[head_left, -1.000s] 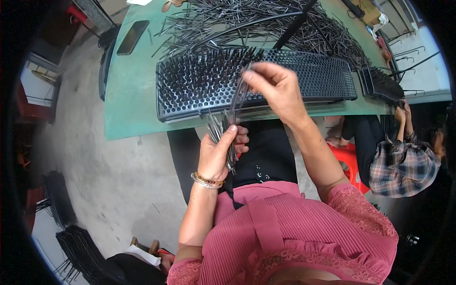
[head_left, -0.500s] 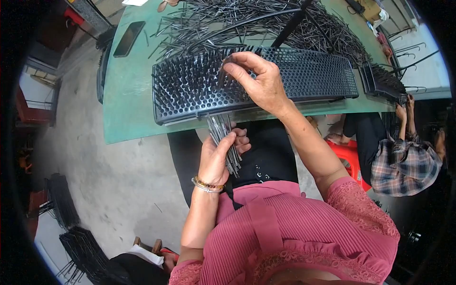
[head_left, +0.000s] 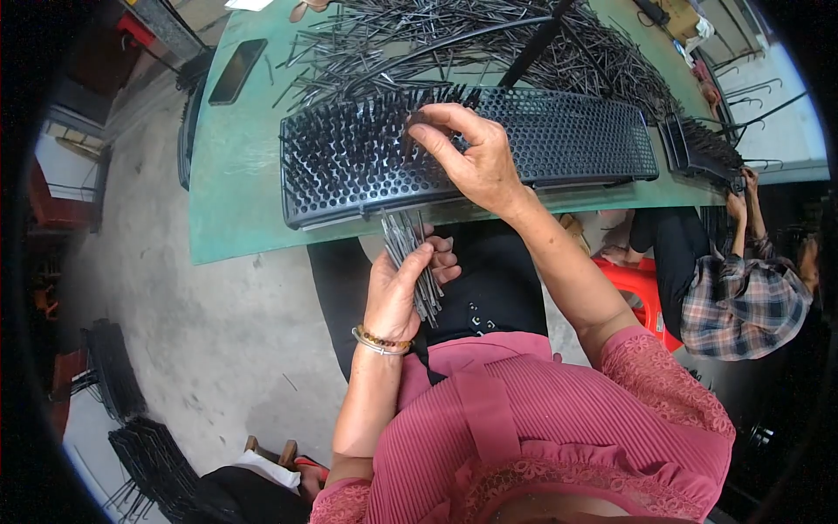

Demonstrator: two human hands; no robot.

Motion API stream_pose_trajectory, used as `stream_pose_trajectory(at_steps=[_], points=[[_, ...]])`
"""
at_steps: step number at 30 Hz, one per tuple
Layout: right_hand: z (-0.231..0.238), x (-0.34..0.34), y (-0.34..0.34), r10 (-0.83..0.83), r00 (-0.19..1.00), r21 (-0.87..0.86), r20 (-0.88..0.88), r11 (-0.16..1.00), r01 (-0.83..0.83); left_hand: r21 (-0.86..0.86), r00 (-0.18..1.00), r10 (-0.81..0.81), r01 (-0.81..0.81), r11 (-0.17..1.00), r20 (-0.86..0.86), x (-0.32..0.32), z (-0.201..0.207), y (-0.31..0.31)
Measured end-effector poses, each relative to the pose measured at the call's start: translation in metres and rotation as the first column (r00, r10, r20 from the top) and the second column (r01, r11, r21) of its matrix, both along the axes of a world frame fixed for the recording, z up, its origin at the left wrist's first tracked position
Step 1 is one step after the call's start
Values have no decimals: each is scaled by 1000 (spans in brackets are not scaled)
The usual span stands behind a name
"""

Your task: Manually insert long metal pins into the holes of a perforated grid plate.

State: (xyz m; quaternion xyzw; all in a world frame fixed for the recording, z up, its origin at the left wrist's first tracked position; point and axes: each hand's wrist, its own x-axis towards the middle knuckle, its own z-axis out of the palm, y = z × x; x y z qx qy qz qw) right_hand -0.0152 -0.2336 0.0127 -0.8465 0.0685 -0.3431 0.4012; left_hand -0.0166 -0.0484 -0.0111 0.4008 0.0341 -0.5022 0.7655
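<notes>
A person's left hand (head_left: 394,284) is closed around a loose bundle of sticks (head_left: 403,237), thumb lying across the middle. It sits at about seven o'clock from the centre of a black tray (head_left: 580,135) full of holes, just off the near edge of the green table (head_left: 229,196). The bundle's tips point to eleven o'clock and its tails to five. The right hand (head_left: 471,157) is over the tray, with thumb and forefinger pinched on a dark stick (head_left: 408,145); whether it is one or several is too small to tell.

Many upright sticks (head_left: 319,162) crowd the tray's nine o'clock half, some leaning, while the holes toward three o'clock show bare. A tangled heap (head_left: 611,65) of the same sticks spreads from twelve to two o'clock, and a phone (head_left: 237,72) lies at ten.

Each stick looks very light, slim and fairly stiff, with a smooth sheen that may let it slide against its neighbours. A bundle likely fans out unless gripped around its waist, with the thumb pressing gently. A single stick seems best pinched near its upper end, fingertips only, leaving the lower end free; squeezing hard sideways could bend it.
</notes>
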Motion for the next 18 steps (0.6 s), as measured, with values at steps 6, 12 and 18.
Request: stream_pose_trajectory(at_steps=[6,12,18], points=[[1,0,-4,46,999,-74,-4,996,-46,-2,1000,0,0,1000,0,-1,-1,1],[-5,-1,-1,42,999,-122,15,992,-40,-7,1000,-5,5,1000,6,-1,-1,1],[-2,0,7,56,997,-125,58,991,-49,0,1000,0,0,1000,3,-1,-1,2]])
